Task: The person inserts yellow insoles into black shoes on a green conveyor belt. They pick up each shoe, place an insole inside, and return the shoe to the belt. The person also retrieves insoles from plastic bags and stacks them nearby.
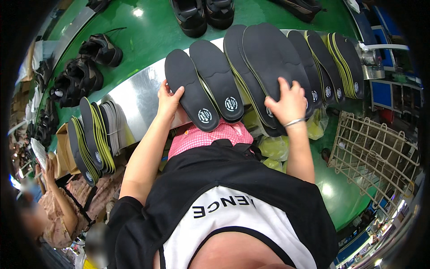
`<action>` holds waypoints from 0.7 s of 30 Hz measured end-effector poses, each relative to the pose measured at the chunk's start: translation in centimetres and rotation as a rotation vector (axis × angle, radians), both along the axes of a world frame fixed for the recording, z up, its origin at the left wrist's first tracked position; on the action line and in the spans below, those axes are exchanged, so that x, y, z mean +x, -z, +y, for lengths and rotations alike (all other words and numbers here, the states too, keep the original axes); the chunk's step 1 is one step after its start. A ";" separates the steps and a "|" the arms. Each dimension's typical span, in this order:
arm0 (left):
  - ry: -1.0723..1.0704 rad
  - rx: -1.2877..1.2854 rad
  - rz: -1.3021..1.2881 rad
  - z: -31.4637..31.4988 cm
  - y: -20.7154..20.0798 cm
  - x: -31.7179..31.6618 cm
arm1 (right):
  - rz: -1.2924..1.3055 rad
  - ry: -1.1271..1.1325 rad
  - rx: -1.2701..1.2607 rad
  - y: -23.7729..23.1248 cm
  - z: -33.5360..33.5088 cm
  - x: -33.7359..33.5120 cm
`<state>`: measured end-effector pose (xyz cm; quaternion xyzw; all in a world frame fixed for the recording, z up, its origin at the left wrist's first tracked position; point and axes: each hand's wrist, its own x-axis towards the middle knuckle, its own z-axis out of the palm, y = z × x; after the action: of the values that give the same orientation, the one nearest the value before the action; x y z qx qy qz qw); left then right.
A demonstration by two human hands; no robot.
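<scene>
My left hand (pixel 169 101) is at the left edge of a black insole (pixel 190 85), thumb on its top edge and fingers along its side. That insole has a white round print at the heel. Beside it lies a second black insole (pixel 214 71) with a similar print. To the right, larger-looking black insoles (pixel 271 56) overlap, with a green-yellow underside showing at their edges. My right hand (pixel 289 103), a band on its wrist, rests on the top one with fingers spread, covering its heel end.
More stacked insoles (pixel 345 67) stand at the right and others (pixel 96 134) at the left along the metal ledge (pixel 139 89). Black shoes (pixel 78 74) sit on the green surface (pixel 148 27). At right is a wire rack (pixel 376 157). Another person (pixel 62 210) is at the left.
</scene>
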<state>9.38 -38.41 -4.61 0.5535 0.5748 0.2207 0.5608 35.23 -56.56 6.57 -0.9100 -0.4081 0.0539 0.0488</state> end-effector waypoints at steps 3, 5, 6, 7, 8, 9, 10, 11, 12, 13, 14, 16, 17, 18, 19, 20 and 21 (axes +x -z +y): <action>-0.008 -0.028 0.055 -0.4 -0.8 0.0 | -0.076 -0.032 -0.033 1.0 -0.2 -0.3; -0.024 -0.029 0.027 -0.6 -1.2 0.2 | -0.023 -0.025 -0.049 0.6 -0.2 -0.2; -0.035 -0.027 0.014 -0.6 -1.3 0.2 | 0.003 -0.025 -0.056 0.5 -0.1 -0.2; -0.030 -0.021 0.005 -0.5 -1.0 0.1 | 0.004 -0.021 -0.057 0.4 -0.1 -0.2; -0.024 -0.015 -0.005 -0.5 -0.3 -0.2 | 0.004 -0.017 -0.056 0.4 -0.2 -0.3; -0.015 -0.003 -0.020 -0.1 -0.4 0.2 | -0.002 -0.011 -0.050 0.2 -0.1 -0.1; -0.013 -0.014 -0.071 -0.1 -0.5 0.4 | 0.007 0.003 -0.055 -0.2 0.1 -0.1; -0.009 -0.024 -0.121 -0.5 -0.8 0.4 | 0.030 0.015 -0.048 -0.3 -0.2 -0.4; -0.024 0.061 -0.113 -0.4 0.3 -0.1 | 0.066 0.007 0.015 -0.2 -0.3 -0.2; -0.037 0.028 -0.136 -0.6 -0.7 0.4 | 0.091 0.008 0.079 -0.2 -0.6 0.3; -0.049 -0.006 -0.159 -0.9 -2.0 0.8 | 0.130 0.030 0.152 -0.7 -0.7 0.4; -0.029 -0.003 -0.026 -1.0 -4.2 1.2 | 0.139 0.058 0.231 -2.2 -0.8 0.5; -0.012 0.035 0.025 -0.6 -2.7 0.6 | 0.115 0.074 0.256 -2.9 -0.7 0.4; -0.004 -0.015 -0.042 -0.3 -2.5 0.4 | 0.114 0.094 0.271 -3.4 -0.6 0.2; 0.009 -0.073 -0.104 -0.1 -2.4 0.1 | 0.090 0.117 0.271 -3.1 -0.8 0.1; 0.019 -0.077 -0.086 0.2 -1.8 -0.2 | 0.079 0.132 0.250 -2.8 -0.8 0.1; 0.039 -0.083 -0.064 0.4 -1.0 -0.3 | 0.069 0.157 0.227 -2.2 -1.0 -0.1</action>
<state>9.08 -37.98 -3.57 0.5333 0.5544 0.2033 0.6057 35.13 -57.52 8.75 -0.9254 -0.3373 0.0348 0.1695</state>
